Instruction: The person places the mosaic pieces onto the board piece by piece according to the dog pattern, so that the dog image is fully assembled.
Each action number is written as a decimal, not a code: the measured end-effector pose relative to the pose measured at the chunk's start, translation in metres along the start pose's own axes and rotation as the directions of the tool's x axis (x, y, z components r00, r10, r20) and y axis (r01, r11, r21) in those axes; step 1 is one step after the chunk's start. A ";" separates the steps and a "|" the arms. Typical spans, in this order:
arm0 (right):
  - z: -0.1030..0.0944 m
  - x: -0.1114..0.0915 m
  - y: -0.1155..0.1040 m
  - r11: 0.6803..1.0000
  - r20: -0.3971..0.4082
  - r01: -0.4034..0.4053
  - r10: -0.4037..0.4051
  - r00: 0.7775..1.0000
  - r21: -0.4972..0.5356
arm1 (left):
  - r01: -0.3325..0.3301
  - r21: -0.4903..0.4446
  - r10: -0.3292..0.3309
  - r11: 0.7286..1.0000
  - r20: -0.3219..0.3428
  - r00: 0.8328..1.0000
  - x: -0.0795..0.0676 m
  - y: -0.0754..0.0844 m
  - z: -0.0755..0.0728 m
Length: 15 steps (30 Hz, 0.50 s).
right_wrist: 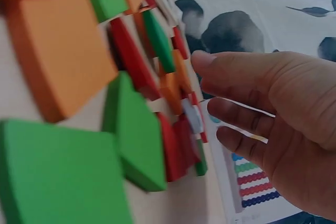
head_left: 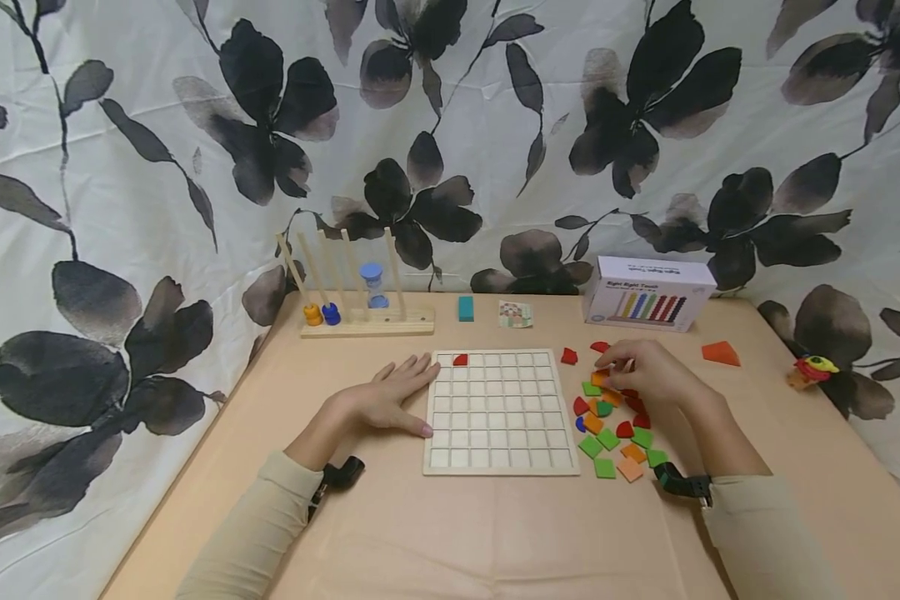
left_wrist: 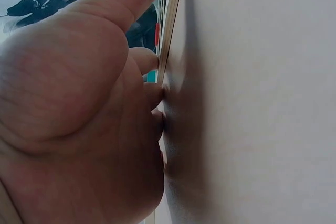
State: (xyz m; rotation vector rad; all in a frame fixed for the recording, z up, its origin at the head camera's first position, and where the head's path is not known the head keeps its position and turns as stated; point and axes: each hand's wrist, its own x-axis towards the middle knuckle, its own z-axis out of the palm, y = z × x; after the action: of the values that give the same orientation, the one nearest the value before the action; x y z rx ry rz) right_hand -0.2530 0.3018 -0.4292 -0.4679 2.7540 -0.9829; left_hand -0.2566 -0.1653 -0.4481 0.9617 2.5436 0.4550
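Observation:
A white gridded board (head_left: 502,412) lies mid-table, with a red piece (head_left: 461,360) in its top row. My left hand (head_left: 390,396) rests against the board's left edge, fingers spread and thumb on the lower side; the left wrist view shows its palm (left_wrist: 79,114) close up. To the board's right is a loose group of flat pieces, among them a green piece (head_left: 605,468), an orange piece (head_left: 630,470) and a red piece (head_left: 625,430). Over the group's far end hovers my right hand (head_left: 648,373), fingers loosely bent. No piece shows between the thumb and fingers (right_wrist: 231,114).
At the back left stands a wooden peg rack (head_left: 367,323) with a blue sand timer (head_left: 373,285) by it. Farther right are a teal block (head_left: 466,308), a small picture card (head_left: 515,314), a white box (head_left: 648,293), an orange piece (head_left: 721,353) and a toy bird (head_left: 812,372).

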 end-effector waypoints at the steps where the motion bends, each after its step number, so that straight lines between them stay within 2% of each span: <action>1: 0.001 0.001 0.001 1.000 0.010 -0.006 0.006 1.000 0.000 | -0.002 -0.002 0.002 1.000 -0.001 1.000 0.000 0.000 0.000; 10: 0.009 0.005 0.003 0.999 0.015 -0.024 0.024 1.000 -0.030 | -0.004 0.010 0.004 1.000 -0.017 1.000 0.002 -0.001 0.000; 13: 0.010 0.007 0.000 0.999 -0.019 -0.018 0.017 1.000 -0.047 | -0.011 0.009 0.012 1.000 -0.034 0.999 0.003 -0.001 0.001; 15: 0.010 0.007 -0.006 0.998 -0.055 0.012 -0.016 0.998 -0.064 | -0.014 0.004 0.014 1.000 -0.038 0.999 0.004 -0.001 0.001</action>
State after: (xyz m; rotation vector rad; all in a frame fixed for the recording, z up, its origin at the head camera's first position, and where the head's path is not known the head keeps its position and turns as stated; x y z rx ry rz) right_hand -0.2561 0.2892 -0.4331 -0.4776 2.8421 -0.9275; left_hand -0.2599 -0.1630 -0.4503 0.9821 2.5735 0.4770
